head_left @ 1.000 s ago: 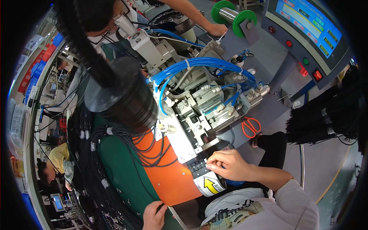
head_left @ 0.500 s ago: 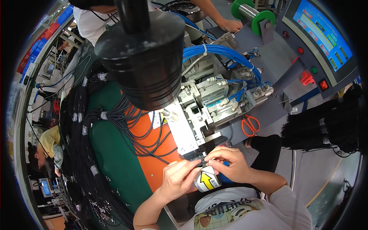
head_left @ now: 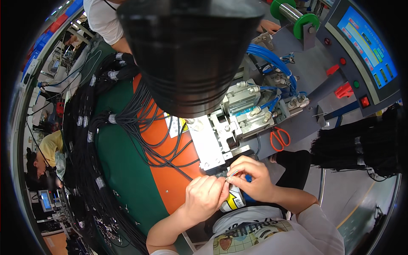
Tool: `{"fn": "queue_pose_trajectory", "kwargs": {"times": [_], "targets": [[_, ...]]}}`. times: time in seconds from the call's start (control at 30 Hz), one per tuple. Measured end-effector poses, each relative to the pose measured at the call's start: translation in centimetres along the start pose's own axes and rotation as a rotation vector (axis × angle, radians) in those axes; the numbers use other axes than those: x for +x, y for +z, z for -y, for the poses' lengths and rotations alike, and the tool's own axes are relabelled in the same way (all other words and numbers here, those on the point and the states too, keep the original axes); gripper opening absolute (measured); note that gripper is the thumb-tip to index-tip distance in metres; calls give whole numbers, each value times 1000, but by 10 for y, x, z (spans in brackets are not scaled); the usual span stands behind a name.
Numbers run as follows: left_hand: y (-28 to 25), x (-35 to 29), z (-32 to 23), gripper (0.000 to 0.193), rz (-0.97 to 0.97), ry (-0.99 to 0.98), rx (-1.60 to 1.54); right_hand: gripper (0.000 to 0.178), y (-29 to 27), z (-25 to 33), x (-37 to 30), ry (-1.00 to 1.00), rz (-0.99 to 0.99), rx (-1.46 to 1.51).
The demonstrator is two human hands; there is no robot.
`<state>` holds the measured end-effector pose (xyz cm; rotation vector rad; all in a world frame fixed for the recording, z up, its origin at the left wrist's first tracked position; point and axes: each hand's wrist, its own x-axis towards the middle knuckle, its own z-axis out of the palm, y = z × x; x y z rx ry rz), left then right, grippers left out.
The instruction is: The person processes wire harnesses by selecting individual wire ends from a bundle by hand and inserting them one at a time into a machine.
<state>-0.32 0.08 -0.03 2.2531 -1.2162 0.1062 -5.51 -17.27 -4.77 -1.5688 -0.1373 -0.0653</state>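
Observation:
In front of the metal fixture [head_left: 207,146], my two hands meet at the end of a black cable. My left hand [head_left: 204,196] is closed around this cable [head_left: 183,174], which runs back to a bundle on the bench. With thumb and forefinger, my right hand [head_left: 256,182] pinches at thin wires [head_left: 233,173] by the cable's end; the fingers mostly hide them. Beneath the hands is a white, rounded part with a yellow arrow [head_left: 232,201], partly covered.
A large black cylinder [head_left: 187,63] hides part of the machine. Black cable bundles [head_left: 91,161] lie on the green mat [head_left: 121,165] at left. Orange-handled scissors [head_left: 280,139], a lit screen [head_left: 365,46] and a hanging black bundle [head_left: 348,142] are at right. Another person's arm [head_left: 104,23] is behind.
My left hand has turned knuckles-up and closed more tightly near the right fingertips, covering more of the arrowed part. The view has shifted, so the black cylinder looms larger.

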Motion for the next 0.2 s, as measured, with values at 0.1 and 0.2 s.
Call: {"fn": "queue_pose_trajectory", "kwargs": {"times": [0.1, 0.2], "targets": [[4, -2, 4, 14, -10, -134, -233, 42, 16, 1, -2, -527, -190, -638], [9, -6, 9, 18, 30, -242, -400, 48, 14, -8, -8, -510, -92, -610]]}}
